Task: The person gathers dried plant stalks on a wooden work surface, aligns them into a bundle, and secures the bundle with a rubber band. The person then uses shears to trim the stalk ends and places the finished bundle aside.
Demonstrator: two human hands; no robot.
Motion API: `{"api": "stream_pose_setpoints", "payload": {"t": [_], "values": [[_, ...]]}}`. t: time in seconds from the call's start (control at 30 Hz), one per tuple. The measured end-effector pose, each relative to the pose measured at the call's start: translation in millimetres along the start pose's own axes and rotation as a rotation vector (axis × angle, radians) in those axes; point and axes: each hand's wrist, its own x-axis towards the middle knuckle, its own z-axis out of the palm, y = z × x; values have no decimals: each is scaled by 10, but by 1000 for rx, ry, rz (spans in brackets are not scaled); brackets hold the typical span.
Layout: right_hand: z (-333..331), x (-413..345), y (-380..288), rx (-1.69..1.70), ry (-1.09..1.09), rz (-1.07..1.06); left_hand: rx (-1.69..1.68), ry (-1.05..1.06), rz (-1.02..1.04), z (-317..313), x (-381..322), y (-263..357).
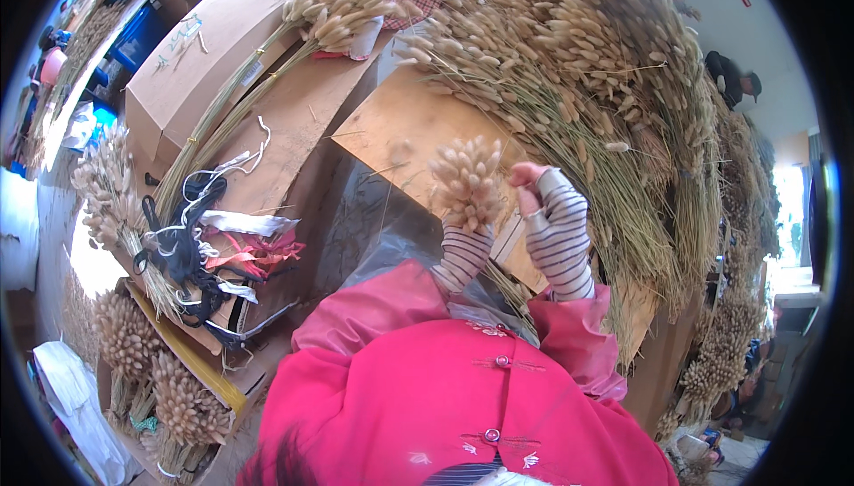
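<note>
My left hand (466,252), in a striped fingerless glove, is closed around the stems of a small bunch of dried bunny-tail grass (468,176). The fluffy heads stand up above the fist and hide my fingers. Just right of the bunch is my right hand (555,232), in a matching glove, with bent fingers and the thumb near them. Whether a thin stem lies between those fingertips cannot be made out. Below both hands, stems (510,292) run down towards my pink jacket (427,392). A wooden board (400,119) lies beyond them.
A large heap of bunny-tail grass (567,52) covers the board's far right. At left, a cardboard box (207,52) stands beside long tied bunches (233,96). Black and white cords (193,232) and pink strips (257,252) lie on cardboard. Finished-looking bundles (187,399) stand lower left. Other people (730,79) are farther off.
</note>
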Motion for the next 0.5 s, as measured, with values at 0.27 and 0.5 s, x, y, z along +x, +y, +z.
{"api": "stream_pose_setpoints", "payload": {"t": [0.27, 0.5], "values": [[257, 83, 120, -231, 106, -135, -711, 29, -193, 34, 11, -39], [337, 97, 216, -233, 158, -94, -856, -228, 34, -29, 57, -233]]}}
